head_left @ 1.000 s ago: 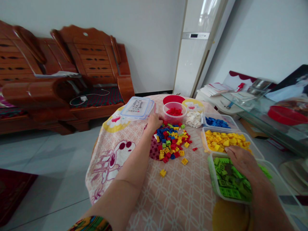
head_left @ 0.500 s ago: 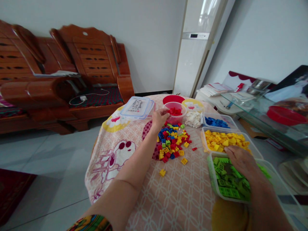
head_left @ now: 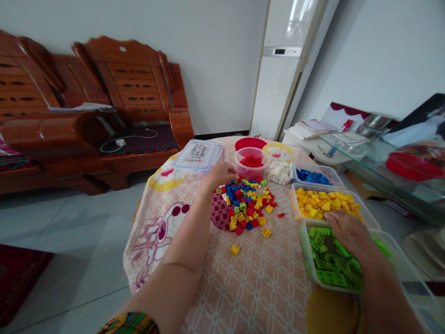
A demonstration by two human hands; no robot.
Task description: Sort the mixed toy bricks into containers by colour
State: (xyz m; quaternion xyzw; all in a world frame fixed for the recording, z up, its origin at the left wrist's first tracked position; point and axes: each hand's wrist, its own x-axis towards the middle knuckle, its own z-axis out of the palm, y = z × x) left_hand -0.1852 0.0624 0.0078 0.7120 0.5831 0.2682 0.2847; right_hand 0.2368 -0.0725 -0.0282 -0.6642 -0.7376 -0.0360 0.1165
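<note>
On a round table spread with a patterned tablecloth (head_left: 239,287), a mixed pile of toy bricks (head_left: 246,204) is seen in the head view, made up of red, blue, yellow and green pieces. By the far left edge of the pile, the left hand (head_left: 220,175) is placed with its fingers curled and pointed toward the bricks; whether anything is pinched in the fingertips cannot be told. Just beyond it, red bricks (head_left: 252,161) are held in a clear round tub (head_left: 248,173), beside which white bricks (head_left: 279,172) are heaped.

Along the right side, blue bricks (head_left: 313,177), yellow bricks (head_left: 325,206) and green bricks (head_left: 327,260) are kept in separate clear boxes. Above the green bricks, near the side shared with the yellow ones, the right hand (head_left: 351,232) is set; its grip is hidden, so it cannot be told whether the rim is grasped.

Nearer the front of the pile, a yellow brick (head_left: 235,250) is left apart on the cloth, and a small red brick (head_left: 281,215) is seen to the right. Behind the left hand, box lids (head_left: 198,155) are stacked, and a red lid (head_left: 249,143) is laid behind the tub.
</note>
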